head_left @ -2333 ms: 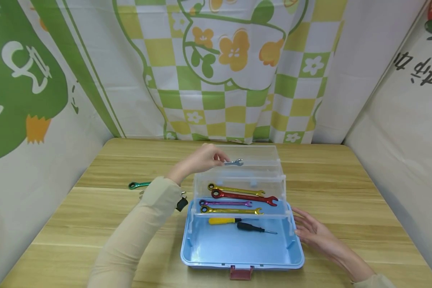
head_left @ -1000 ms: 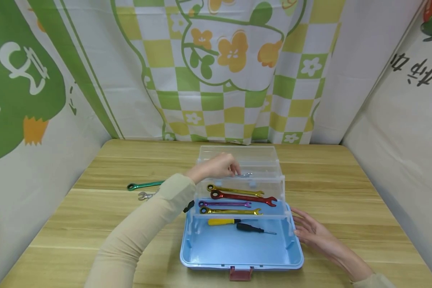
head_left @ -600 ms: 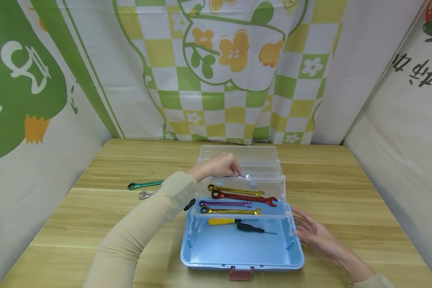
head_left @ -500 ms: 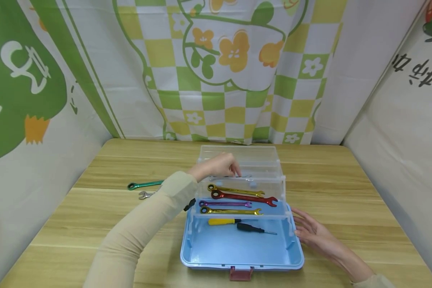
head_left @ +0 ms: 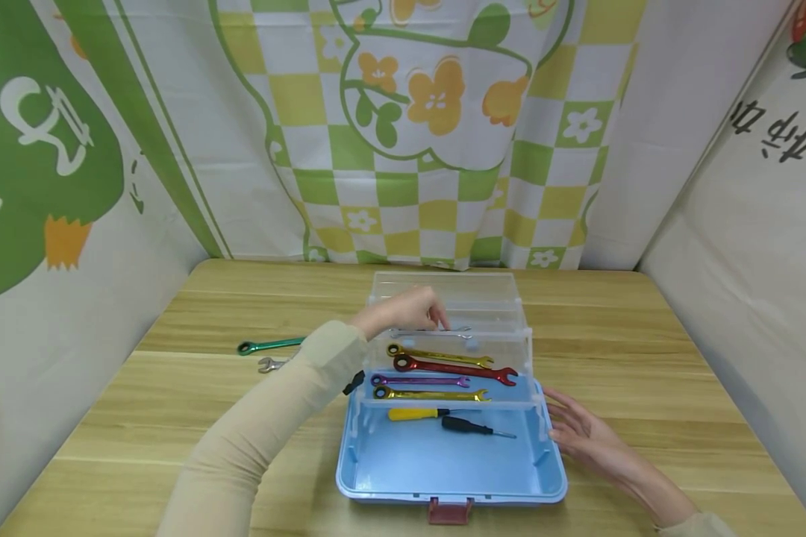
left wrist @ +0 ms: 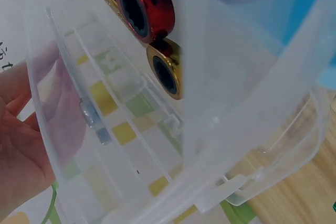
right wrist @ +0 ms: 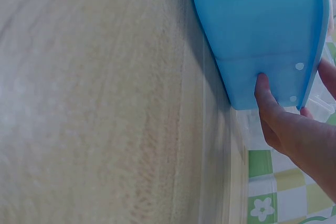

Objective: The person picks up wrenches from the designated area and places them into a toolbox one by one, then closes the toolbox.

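Observation:
My left hand (head_left: 410, 308) reaches down into the toolbox's upper clear tray. A silver wrench (head_left: 466, 333) lies there under its fingers, with both ends showing. In the left wrist view the relaxed fingers appear through cloudy plastic beside the wrench (left wrist: 94, 119); whether they touch it is unclear. My right hand (head_left: 594, 440) rests against the right side of the blue toolbox (head_left: 450, 466), fingers mostly straight. In the right wrist view one fingertip presses its outer wall (right wrist: 257, 24). The lower clear tray holds a red wrench (head_left: 453, 368), a purple wrench (head_left: 423, 380) and two gold wrenches.
In the box bottom lie a yellow-handled screwdriver (head_left: 413, 413) and a black-handled screwdriver (head_left: 469, 425). Left of the box are a green wrench (head_left: 269, 345), a silver open-ended wrench (head_left: 269, 365) and a black item (head_left: 354, 382), partly behind the left sleeve (head_left: 269, 418).
My left hand has carried the silver wrench right and down into the upper tray. Held in the fingers earlier, the wrench now lies flat there. My right hand has stayed at the box.

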`<state>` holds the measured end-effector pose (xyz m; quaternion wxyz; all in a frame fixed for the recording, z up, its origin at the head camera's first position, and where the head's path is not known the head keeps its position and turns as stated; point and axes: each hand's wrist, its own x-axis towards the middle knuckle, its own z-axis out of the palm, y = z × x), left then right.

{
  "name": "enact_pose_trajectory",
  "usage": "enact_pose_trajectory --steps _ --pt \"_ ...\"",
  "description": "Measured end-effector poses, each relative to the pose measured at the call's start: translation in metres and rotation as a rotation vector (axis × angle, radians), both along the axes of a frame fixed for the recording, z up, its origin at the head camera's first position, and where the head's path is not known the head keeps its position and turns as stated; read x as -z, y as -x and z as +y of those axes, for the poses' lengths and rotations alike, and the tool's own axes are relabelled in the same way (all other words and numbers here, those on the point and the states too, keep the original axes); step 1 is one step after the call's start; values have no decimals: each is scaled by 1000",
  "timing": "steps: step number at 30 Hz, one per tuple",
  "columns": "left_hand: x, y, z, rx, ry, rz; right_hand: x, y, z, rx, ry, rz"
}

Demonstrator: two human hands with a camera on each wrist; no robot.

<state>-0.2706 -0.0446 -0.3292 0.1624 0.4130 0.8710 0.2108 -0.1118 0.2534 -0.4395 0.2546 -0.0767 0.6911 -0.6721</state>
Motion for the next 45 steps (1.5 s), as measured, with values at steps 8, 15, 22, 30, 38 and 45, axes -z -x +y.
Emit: enact_pose_trajectory --steps 8,15,22,30,38,45 --pt "-5 -5 -13 4 -85 31 0 0 0 -13 25 -3" --pt "-10 -12 -28 -38 -202 22 0 1 0 -18 29 5" --pt "-12 -18 -44 -84 -277 12 -1 0 0 -23 31 6" --pt "-8 -29 -67 -172 -364 39 -2 0 0 -19 16 -7" --pt "1 -37 -87 -237 -463 37 -2 0 0 -20 13 -4" --pt "12 -45 -108 -316 -493 29 0 1 2 -25 11 -5"
